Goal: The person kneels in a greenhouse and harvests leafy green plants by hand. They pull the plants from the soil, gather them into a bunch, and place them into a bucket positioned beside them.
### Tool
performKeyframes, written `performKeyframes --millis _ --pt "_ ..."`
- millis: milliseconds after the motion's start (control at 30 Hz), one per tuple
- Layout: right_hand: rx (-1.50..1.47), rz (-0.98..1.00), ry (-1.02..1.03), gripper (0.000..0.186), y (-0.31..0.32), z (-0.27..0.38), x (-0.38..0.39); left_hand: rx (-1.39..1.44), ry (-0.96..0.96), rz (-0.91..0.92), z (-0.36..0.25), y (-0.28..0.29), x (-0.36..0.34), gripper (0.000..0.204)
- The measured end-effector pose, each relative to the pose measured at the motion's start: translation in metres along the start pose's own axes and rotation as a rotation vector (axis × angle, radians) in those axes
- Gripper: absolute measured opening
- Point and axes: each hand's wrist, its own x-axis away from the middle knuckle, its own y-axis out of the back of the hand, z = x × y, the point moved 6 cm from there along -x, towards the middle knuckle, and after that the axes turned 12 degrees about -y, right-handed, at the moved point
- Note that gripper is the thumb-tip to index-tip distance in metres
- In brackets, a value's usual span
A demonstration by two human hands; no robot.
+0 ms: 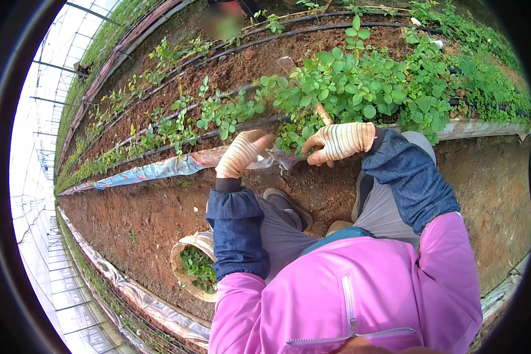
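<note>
My left hand (243, 154), in a cream striped work glove, is at the front edge of the planted bed. Its fingers point right toward the low leaves and are smeared by motion, so what they hold, if anything, does not show. My right hand (341, 143), gloved alike, is curled around a hand tool with a wooden handle (323, 114). That handle runs up into the leafy green plants (360, 88). A greyish blade (287, 65) shows beyond the leaves, seemingly part of the same tool; foliage hides the stretch between. Crumpled plastic sheeting (277, 159) lies below both hands.
A pale bucket (179, 265) with cut greenery stands on the dirt path (124, 221) at my left. Black drip hoses (218, 54) run along the bed between plant rows. Plastic film (153, 173) edges the bed. Part of a person (233, 8) shows across it.
</note>
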Motion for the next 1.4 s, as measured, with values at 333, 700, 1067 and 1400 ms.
performKeyframes --millis 333,700,1067,1400 --pt "-0.313 -0.009 -0.063 0.048 0.005 -0.010 -0.020 -0.216 0.015 -0.214 0.053 0.051 -0.003 0.033" --pt "-0.618 -0.258 -0.118 0.034 0.006 -0.037 -0.045 -0.392 -0.027 -0.205 0.045 0.055 0.007 0.042" --pt "-0.658 -0.628 -0.141 0.031 0.027 -0.039 -0.028 -0.261 -0.026 -0.277 0.066 0.064 0.031 0.040" --pt "-0.378 -0.835 -0.234 0.040 0.033 -0.057 -0.010 -0.596 -0.245 -0.155 0.004 -0.006 0.008 0.096"
